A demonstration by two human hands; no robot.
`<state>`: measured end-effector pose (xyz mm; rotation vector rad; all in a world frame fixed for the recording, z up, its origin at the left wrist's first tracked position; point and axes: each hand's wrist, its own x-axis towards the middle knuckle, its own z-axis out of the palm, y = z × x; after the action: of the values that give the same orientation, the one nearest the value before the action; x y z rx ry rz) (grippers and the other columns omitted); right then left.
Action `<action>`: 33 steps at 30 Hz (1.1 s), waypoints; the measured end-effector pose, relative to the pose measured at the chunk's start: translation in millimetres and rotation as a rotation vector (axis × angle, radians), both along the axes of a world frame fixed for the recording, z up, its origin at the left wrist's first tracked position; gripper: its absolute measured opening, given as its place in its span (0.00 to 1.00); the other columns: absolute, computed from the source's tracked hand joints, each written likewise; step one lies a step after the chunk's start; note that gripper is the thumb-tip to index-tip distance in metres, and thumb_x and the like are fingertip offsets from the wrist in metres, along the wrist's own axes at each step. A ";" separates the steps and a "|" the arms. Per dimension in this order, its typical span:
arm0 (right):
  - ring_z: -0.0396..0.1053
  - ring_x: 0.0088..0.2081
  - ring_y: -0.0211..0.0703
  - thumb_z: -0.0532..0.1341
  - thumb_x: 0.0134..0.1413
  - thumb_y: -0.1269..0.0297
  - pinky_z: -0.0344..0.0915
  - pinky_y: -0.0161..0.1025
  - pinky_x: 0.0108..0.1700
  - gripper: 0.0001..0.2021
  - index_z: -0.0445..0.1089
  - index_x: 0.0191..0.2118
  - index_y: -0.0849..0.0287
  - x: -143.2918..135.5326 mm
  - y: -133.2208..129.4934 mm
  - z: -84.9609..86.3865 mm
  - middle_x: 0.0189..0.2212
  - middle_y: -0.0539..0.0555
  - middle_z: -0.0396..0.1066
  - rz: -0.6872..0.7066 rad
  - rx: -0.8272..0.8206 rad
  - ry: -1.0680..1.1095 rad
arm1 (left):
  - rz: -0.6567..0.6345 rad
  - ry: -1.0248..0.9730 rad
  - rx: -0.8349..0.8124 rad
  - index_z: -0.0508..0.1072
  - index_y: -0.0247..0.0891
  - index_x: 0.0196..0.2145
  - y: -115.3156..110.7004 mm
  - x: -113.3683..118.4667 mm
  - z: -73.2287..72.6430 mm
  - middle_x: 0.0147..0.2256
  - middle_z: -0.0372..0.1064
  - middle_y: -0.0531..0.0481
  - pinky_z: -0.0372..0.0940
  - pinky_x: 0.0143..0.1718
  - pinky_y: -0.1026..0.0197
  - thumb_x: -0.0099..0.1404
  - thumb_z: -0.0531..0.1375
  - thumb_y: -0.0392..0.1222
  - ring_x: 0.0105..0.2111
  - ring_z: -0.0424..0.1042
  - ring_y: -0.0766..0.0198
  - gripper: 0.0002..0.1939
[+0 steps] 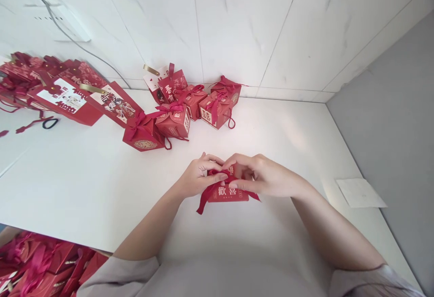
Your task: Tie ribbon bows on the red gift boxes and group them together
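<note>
A small red gift box with white characters on its front stands on the white table before me. Across its top lies a dark red ribbon, its tails hanging out to the left and right. My left hand is at the box's left side, thumb and fingers closed on the ribbon near the middle. From the other side my right hand pinches the ribbon too, its fingers curled over the box top. The ribbon's centre and part of the lid are hidden by my fingers.
Several ribbon-tied red boxes stand behind, near the tiled wall. More red boxes crowd the left, beside a black loop and a grey cable. A container of red boxes is lower left; a white paper lies right.
</note>
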<state>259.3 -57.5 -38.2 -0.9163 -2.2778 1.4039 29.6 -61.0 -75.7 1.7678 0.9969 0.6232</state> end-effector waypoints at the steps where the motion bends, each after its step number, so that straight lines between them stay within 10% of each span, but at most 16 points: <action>1: 0.59 0.20 0.33 0.59 0.62 0.58 0.57 0.31 0.25 0.12 0.66 0.49 0.54 0.5 -0.3 0.7 0.22 0.44 0.68 -0.046 -0.047 0.002 | 0.008 0.000 0.007 0.79 0.43 0.33 0.1 -0.7 -1.4 0.44 0.74 0.49 0.35 0.68 0.47 0.63 0.63 0.50 0.47 0.71 0.58 0.09; 17: 0.67 0.16 0.32 0.58 0.61 0.53 0.61 0.31 0.22 0.13 0.70 0.36 0.58 -10.2 0.4 -10.5 0.20 0.45 0.67 -0.204 -0.214 0.039 | 0.036 0.083 0.193 0.68 0.40 0.31 -6.5 3.8 1.0 0.39 0.76 0.52 0.27 0.68 0.45 0.63 0.63 0.45 0.43 0.74 0.62 0.08; 25: 0.69 0.17 0.34 0.58 0.62 0.53 0.63 0.31 0.21 0.13 0.69 0.37 0.57 -9.0 4.5 -15.3 0.19 0.45 0.69 -0.207 -0.259 0.110 | 0.078 -0.109 -0.031 0.63 0.39 0.33 -4.7 3.4 -3.9 0.41 0.77 0.49 0.27 0.68 0.43 0.65 0.61 0.46 0.33 0.77 0.65 0.11; 33: 0.67 0.17 0.32 0.59 0.61 0.54 0.64 0.31 0.23 0.12 0.71 0.38 0.58 -6.4 6.3 -19.8 0.20 0.45 0.67 -0.174 -0.192 0.127 | -0.009 -0.093 -0.076 0.64 0.38 0.32 -0.1 -3.5 0.7 0.50 0.73 0.43 0.27 0.68 0.41 0.65 0.61 0.45 0.44 0.75 0.60 0.11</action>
<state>252.8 -51.2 -57.9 -1.0241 -1.9472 1.5739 26.2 -61.0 -75.0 1.6606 0.9365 0.6479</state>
